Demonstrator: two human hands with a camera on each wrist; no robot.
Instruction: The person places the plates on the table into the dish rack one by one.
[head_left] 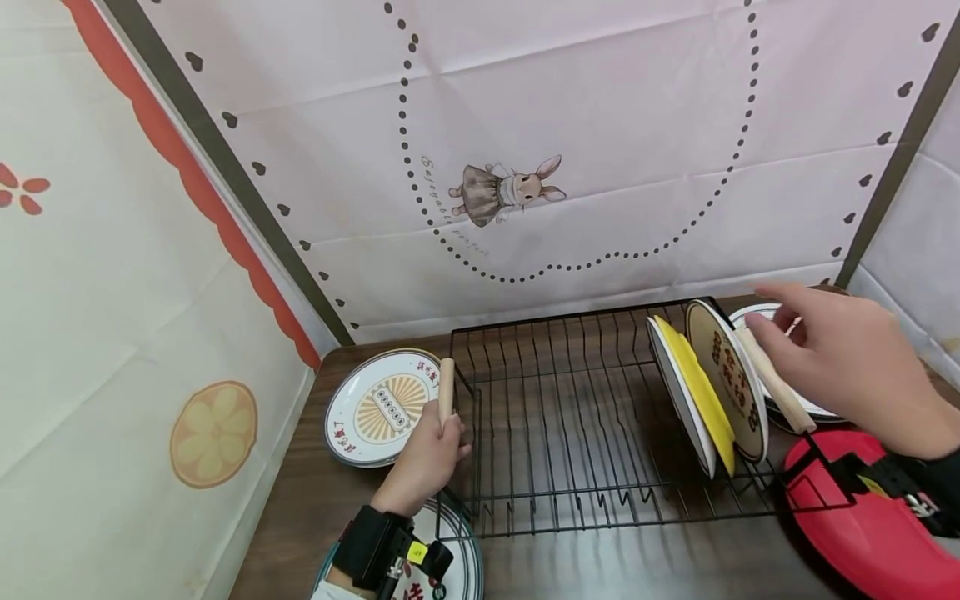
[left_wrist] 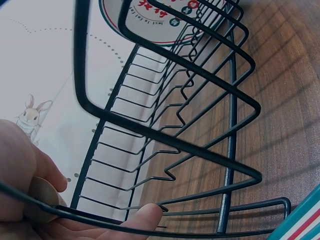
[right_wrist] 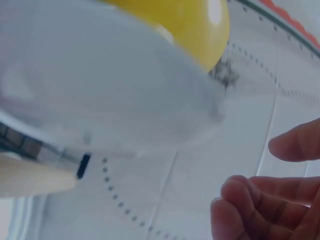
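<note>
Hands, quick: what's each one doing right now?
Left hand: grips the rack's wooden handle.
Right hand: open, fingers loose, holding nothing, beside the upright plates.

Red Chinese characters ring the plate (head_left: 382, 407) rim, too small to read.

Two bare hands. The left wrist (head_left: 372, 542) wears a black strap carrying a small device with a yellow label; a black strap (head_left: 911, 492) wraps the right wrist.
</note>
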